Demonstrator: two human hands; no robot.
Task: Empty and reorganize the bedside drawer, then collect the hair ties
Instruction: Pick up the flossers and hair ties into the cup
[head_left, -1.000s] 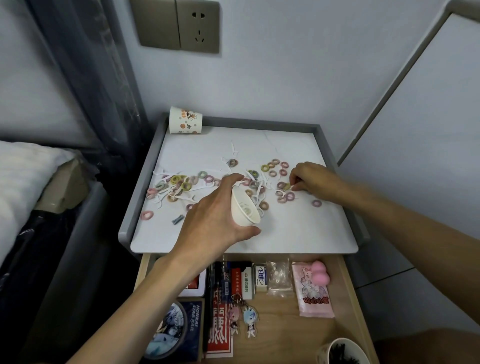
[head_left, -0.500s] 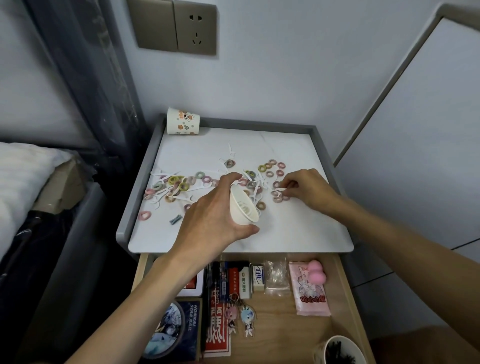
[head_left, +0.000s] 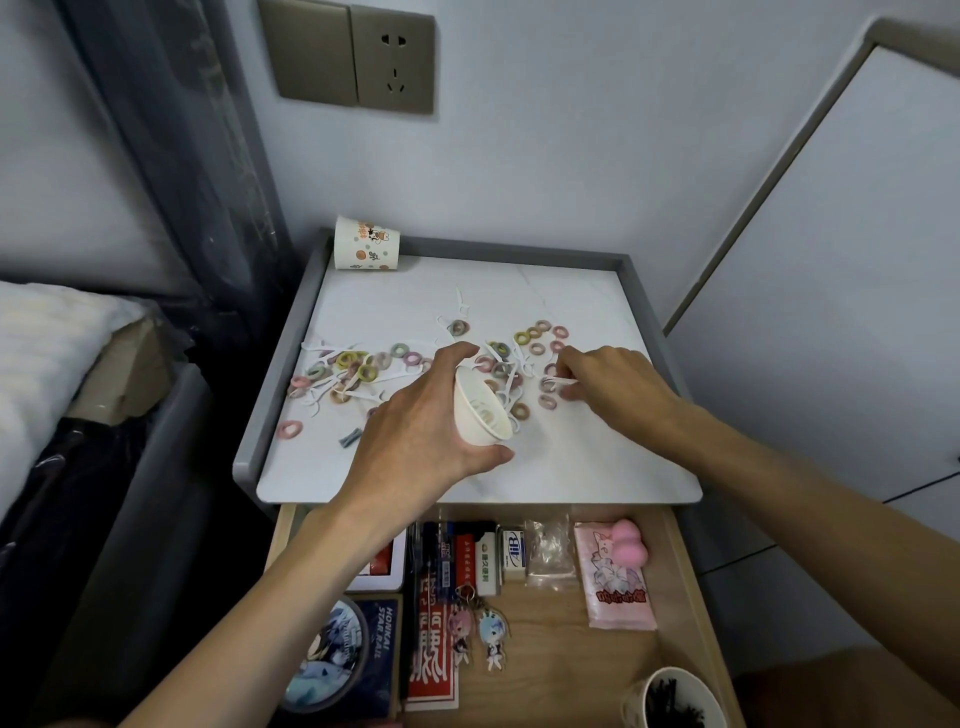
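Note:
Several small pastel hair ties (head_left: 358, 364) lie scattered with white floss picks (head_left: 511, 382) across the white bedside table top (head_left: 571, 467). My left hand (head_left: 421, 426) grips a small white paper cup (head_left: 480, 413), tilted with its mouth toward the right, just above the table; a ring shows inside it. My right hand (head_left: 605, 387) is over the right cluster of hair ties, fingertips pinching a white floss pick beside a hair tie (head_left: 548, 401). Below the table top the wooden drawer (head_left: 691, 613) stands pulled out.
A patterned paper cup (head_left: 366, 244) lies on its side at the table's back left corner. The drawer holds card boxes (head_left: 431, 649), two keychain figures (head_left: 478, 631), erasers, a pink packet (head_left: 618, 582) with a pink sponge, and a cup of dark pins (head_left: 672, 699). A bed (head_left: 47, 353) stands left.
My right hand has drawn left and nearer, from the far right hair ties toward the cup. My left hand holds the cup in nearly the same place.

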